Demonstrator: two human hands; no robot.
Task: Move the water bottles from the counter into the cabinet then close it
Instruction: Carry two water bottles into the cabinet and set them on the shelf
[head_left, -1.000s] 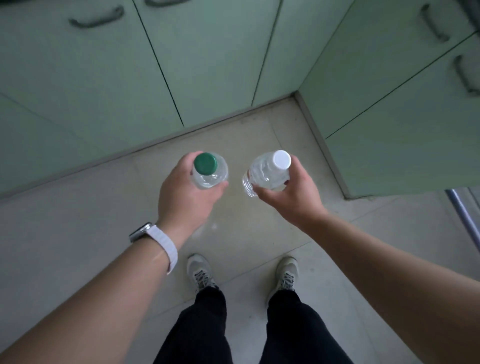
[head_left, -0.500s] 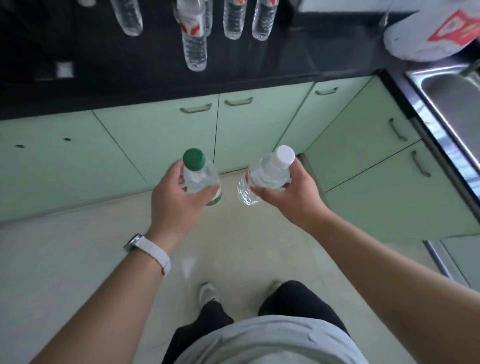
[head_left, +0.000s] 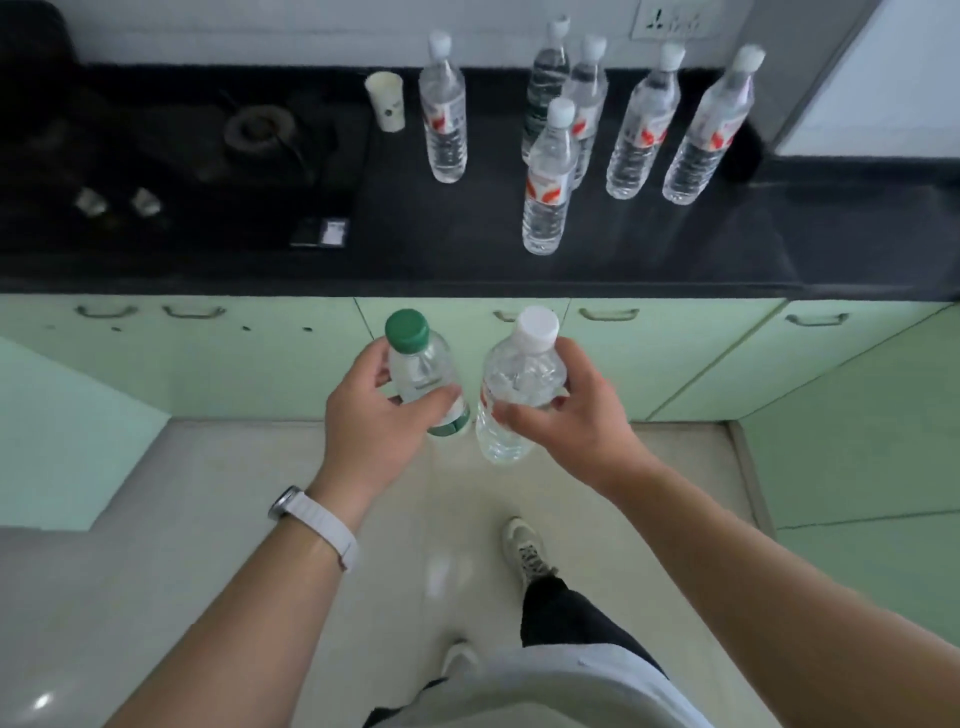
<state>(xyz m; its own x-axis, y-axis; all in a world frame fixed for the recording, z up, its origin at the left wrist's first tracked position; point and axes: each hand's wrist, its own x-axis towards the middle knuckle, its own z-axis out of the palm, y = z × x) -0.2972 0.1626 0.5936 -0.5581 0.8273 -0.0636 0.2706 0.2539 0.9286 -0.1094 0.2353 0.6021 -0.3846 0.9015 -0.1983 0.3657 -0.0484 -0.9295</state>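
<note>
My left hand (head_left: 371, 423) grips a small clear bottle with a green cap (head_left: 423, 374). My right hand (head_left: 576, 415) grips a clear bottle with a white cap (head_left: 519, 384). Both bottles are held upright side by side over the floor, in front of the pale green cabinet doors (head_left: 457, 358), which are all closed. On the black counter (head_left: 467, 260) stand several more white-capped water bottles; the nearest one (head_left: 548, 182) is just beyond my right hand, and another (head_left: 444, 114) stands to its left.
A paper cup (head_left: 387, 101) stands on the counter left of the bottles. A dark stove top (head_left: 171, 156) fills the counter's left part. Green cabinets (head_left: 857, 415) also run along the right side. My feet are on the tiled floor (head_left: 208, 519).
The view has tilted up from the floor to the counter, bringing the standing bottles into sight. Both hands still hold their bottles, now slightly higher and closer together.
</note>
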